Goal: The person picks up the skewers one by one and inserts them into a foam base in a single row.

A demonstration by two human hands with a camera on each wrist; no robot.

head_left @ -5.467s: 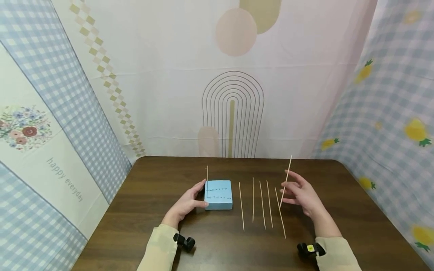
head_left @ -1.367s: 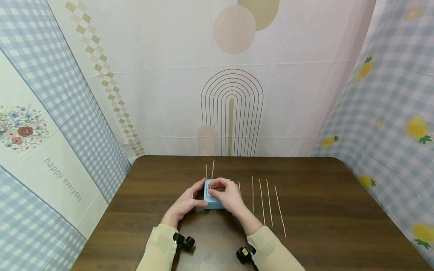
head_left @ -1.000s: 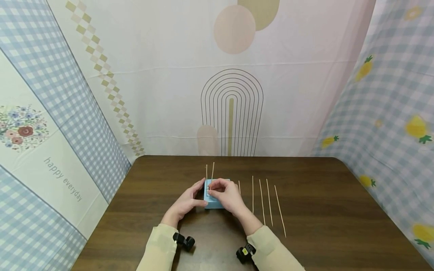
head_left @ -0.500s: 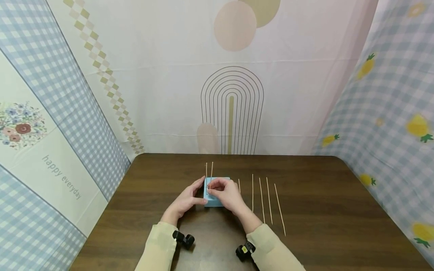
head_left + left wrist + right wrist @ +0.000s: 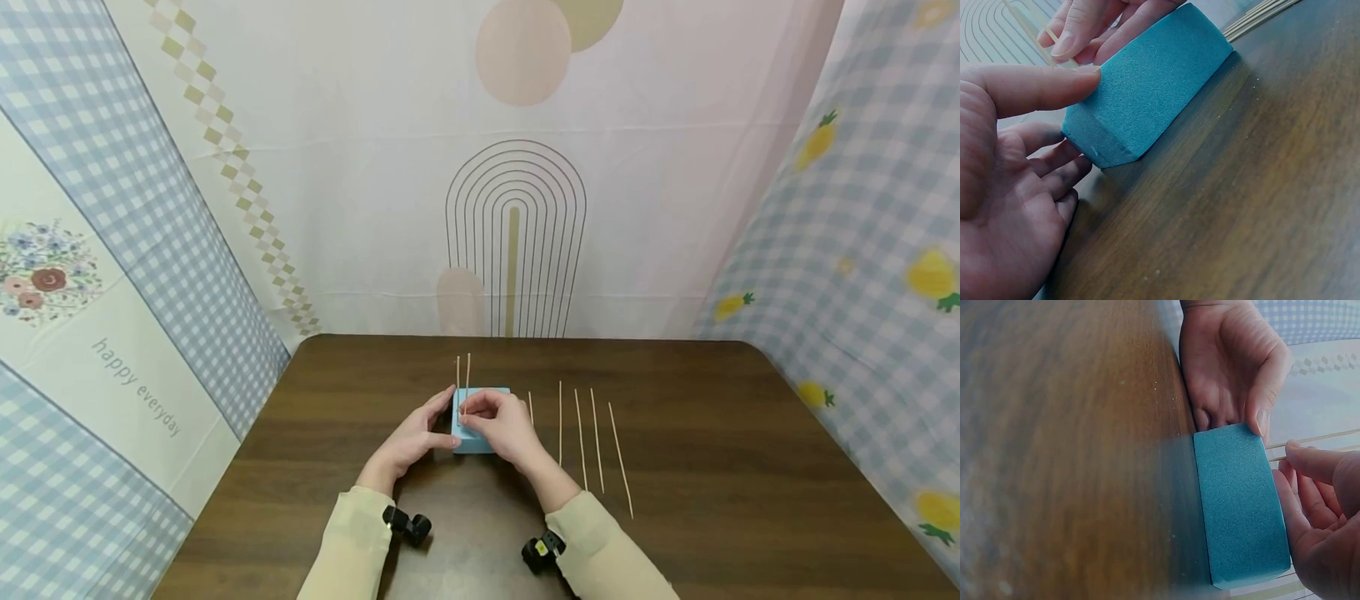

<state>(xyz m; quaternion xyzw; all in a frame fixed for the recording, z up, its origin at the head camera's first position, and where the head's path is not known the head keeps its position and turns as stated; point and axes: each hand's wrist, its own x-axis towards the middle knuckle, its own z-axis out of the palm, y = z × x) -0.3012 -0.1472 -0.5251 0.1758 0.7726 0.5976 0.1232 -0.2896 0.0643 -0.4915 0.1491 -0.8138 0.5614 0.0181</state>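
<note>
A light blue foam block [image 5: 474, 447] sits on the table, its plain near side [image 5: 1154, 87] filling the middle of the left wrist view. My left hand [image 5: 411, 437] holds the block's left end, thumb at the near top corner and fingers behind. One thin wooden skewer [image 5: 458, 377] stands upright in the block near its left edge. Just right of it, my right hand [image 5: 510, 429] pinches a second skewer [image 5: 468, 373] low down between thumb and fingertips, close over the block's top. This skewer is nearly upright. My right hand hides much of the top face.
Several loose skewers [image 5: 597, 442] lie roughly side by side on the brown wooden table [image 5: 712, 442], to the right of the block. My right forearm partly covers some of them. Patterned cloths [image 5: 375, 208] hang behind the table and at both sides.
Since the earliest frame, my right hand has carried a skewer from the right side over to the block. Over the last second that skewer has become slightly more upright. My left hand stays in place.
</note>
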